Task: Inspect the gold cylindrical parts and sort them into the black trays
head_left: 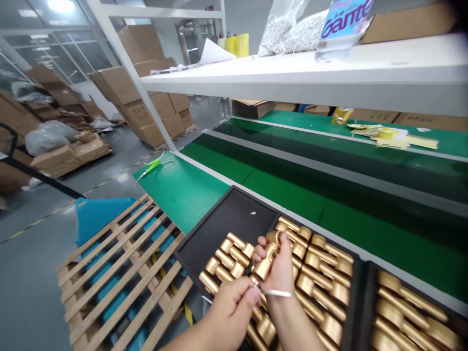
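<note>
My right hand (280, 265), palm up with a silver bracelet at the wrist, is closed round a gold metal part (266, 261) that has a slot or hole in its side. Just below it, my left hand (232, 307) pinches with thumb and forefinger at the part's lower end; what lies between those fingertips is too small to make out. Both hands are above a black tray (234, 214) with rows of gold cylindrical parts (224, 258). More gold parts (325, 278) fill its right side.
Another black tray (371, 273) stands at right. Beyond runs a green bench (292, 195) under a white shelf (292, 83) with a bottle (341, 29). A green air gun (152, 165) lies at the bench's left end. A wooden pallet (124, 273) and cartons (135, 102) are at left.
</note>
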`<state>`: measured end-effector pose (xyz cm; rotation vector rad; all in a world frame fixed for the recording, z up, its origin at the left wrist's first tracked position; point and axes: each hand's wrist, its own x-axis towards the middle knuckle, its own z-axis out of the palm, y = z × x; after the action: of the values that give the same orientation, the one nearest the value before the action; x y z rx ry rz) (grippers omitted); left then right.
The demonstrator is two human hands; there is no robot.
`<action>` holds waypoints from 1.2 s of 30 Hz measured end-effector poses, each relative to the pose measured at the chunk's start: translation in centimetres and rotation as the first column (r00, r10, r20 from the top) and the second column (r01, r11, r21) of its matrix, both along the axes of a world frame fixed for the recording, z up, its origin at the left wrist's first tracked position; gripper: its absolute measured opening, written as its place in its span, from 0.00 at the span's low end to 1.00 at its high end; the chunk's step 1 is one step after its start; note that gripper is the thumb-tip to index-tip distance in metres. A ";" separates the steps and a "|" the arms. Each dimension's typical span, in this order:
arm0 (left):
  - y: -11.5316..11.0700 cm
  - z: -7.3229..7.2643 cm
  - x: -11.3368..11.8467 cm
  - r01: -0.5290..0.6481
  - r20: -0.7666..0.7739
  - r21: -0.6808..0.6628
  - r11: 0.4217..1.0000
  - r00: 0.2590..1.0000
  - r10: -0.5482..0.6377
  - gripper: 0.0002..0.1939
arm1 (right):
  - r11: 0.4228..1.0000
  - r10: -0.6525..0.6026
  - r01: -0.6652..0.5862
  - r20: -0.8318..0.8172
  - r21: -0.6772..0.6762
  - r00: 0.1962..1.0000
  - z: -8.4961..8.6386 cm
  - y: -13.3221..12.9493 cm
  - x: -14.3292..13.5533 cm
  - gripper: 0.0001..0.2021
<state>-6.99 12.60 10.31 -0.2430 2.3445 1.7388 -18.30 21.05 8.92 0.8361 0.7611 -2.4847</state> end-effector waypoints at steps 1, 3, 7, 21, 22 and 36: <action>0.5 0.2 -0.2 0.031 -0.033 -0.019 0.999 0.999 -0.032 0.20 | 0.995 0.015 -0.005 0.094 -0.104 0.995 0.9 0.6 0.6 0.22; 1.4 0.7 -0.3 0.086 -0.081 -0.041 0.995 0.993 -0.089 0.19 | 0.978 0.022 0.025 0.222 -0.205 0.975 1.8 1.8 1.4 0.21; 3.0 1.4 -0.4 0.134 -0.074 -0.066 0.989 0.988 -0.139 0.18 | 0.957 -0.097 0.154 0.231 -0.246 0.968 1.3 4.1 2.2 0.19; 6.5 2.5 -1.1 0.250 0.027 -0.173 0.953 0.968 -0.250 0.16 | 0.962 -0.093 0.165 0.308 -0.216 0.947 0.4 8.1 2.9 0.22; 6.6 2.5 -1.1 0.252 0.028 -0.160 0.954 0.968 -0.251 0.16 | 0.964 -0.092 0.162 0.304 -0.212 0.948 0.3 8.3 2.9 0.22; 7.8 1.2 -1.2 0.298 0.066 -0.154 0.942 0.954 -0.291 0.15 | 0.901 -0.422 0.431 -0.129 0.050 0.897 2.3 9.6 5.2 0.20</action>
<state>-8.15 20.42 11.49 0.0467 2.3508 1.3937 -13.07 30.68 11.22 0.9822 0.7849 -2.9302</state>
